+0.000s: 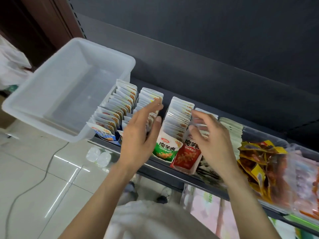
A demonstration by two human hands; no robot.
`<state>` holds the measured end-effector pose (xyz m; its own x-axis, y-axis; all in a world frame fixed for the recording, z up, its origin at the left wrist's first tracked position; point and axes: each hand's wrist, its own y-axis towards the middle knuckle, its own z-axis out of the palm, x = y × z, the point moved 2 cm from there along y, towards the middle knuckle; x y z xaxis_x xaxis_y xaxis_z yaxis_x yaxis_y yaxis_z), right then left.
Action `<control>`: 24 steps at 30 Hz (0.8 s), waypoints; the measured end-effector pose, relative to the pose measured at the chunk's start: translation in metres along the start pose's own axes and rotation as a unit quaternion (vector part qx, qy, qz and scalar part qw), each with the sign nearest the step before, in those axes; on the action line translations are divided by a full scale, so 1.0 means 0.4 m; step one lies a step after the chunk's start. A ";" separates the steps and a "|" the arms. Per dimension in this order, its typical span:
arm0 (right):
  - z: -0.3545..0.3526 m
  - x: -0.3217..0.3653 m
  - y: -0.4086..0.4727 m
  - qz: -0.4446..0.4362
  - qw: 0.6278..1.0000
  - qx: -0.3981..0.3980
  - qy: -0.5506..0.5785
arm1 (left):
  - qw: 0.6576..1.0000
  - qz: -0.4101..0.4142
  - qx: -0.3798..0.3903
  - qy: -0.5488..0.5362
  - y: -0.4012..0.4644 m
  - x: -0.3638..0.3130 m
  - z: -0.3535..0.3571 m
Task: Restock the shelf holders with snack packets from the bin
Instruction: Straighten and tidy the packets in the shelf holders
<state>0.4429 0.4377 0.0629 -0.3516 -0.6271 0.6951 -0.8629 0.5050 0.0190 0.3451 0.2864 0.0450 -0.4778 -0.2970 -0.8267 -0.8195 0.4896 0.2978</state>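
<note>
- Head view: a clear plastic bin (69,88) sits on the left end of the dark shelf (172,176), partly over the first rows of packets; nothing shows inside it.
- Along the shelf stand rows of snack packets on edge in holders: a blue row (110,116) just beside the bin, a second row (148,99), a green row (174,125), a red row (188,152), and a pale row (231,130) further right.
- The left hand (139,135) reaches over the second row, fingers straight and together, fingertips touching the tops of the far packets, thumb alongside the green row. It lies flat against them, gripping nothing.
- The right hand (210,135) hovers at the red row, fingers loosely bent over the packet tops. The motion blur there keeps me from telling whether it pinches a packet or merely touches them.
- Right of the pale row, a clear tray (269,137) holds a loose heap of yellow and red packets (259,161).
- Below the shelf: pale floor tiles (34,169), a grey cable (44,173) across them, and pink packs (207,207) on a lower level.
</note>
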 end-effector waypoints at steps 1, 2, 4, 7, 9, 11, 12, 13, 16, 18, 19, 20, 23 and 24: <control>-0.006 0.016 0.013 -0.025 1.000 0.007 -0.005 | 0.999 0.030 -0.018 0.035 0.014 0.001 -0.044; -0.008 0.033 0.029 -0.050 0.999 0.015 -0.007 | 0.995 0.056 -0.034 0.070 0.029 0.014 -0.084; 0.007 0.066 0.068 -0.091 0.995 0.037 -0.024 | 0.984 0.098 -0.042 0.141 0.071 0.058 -0.157; 0.058 0.104 0.143 -0.135 0.987 0.046 -0.077 | 0.965 0.156 0.023 0.210 0.154 0.139 -0.231; 0.097 0.116 0.199 -0.141 0.985 0.035 -0.096 | 0.947 0.191 0.098 0.239 0.215 0.184 -0.249; 0.134 0.113 0.249 -0.114 0.985 0.034 -0.121 | 0.929 0.215 0.161 0.253 0.266 0.215 -0.238; 0.151 0.110 0.270 -0.091 0.985 0.043 -0.142 | 0.920 0.229 0.186 0.256 0.286 0.223 -0.223; 0.167 0.105 0.286 -0.067 0.982 0.054 -0.169 | 0.912 0.246 0.205 0.259 0.303 0.230 -0.205; 0.201 0.097 0.308 -0.013 0.974 0.072 -0.213 | 0.882 0.279 0.265 0.271 0.337 0.238 -0.149; 0.209 0.100 0.310 0.006 0.972 0.064 -0.225 | 0.856 0.301 0.299 0.296 0.348 0.238 -0.118; 0.210 0.104 0.311 0.007 0.968 0.061 -0.242 | 0.843 0.314 0.311 0.308 0.351 0.236 -0.107; 0.210 0.111 0.313 0.001 0.961 0.061 -0.270 | 0.832 0.325 0.320 0.315 0.354 0.235 -0.097; 0.211 0.137 0.321 -0.035 0.931 0.068 -0.356 | 0.820 0.345 0.330 0.315 0.358 0.237 -0.079; 0.211 0.142 0.323 -0.042 0.927 0.072 -0.367 | 0.819 0.349 0.330 0.314 0.360 0.239 -0.076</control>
<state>0.2807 0.4172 0.0441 -0.3871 -0.9218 0.0187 -0.9195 0.3845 -0.0814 0.1718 0.3036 0.0233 -0.9953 -0.0173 -0.0950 -0.0267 0.9948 0.0986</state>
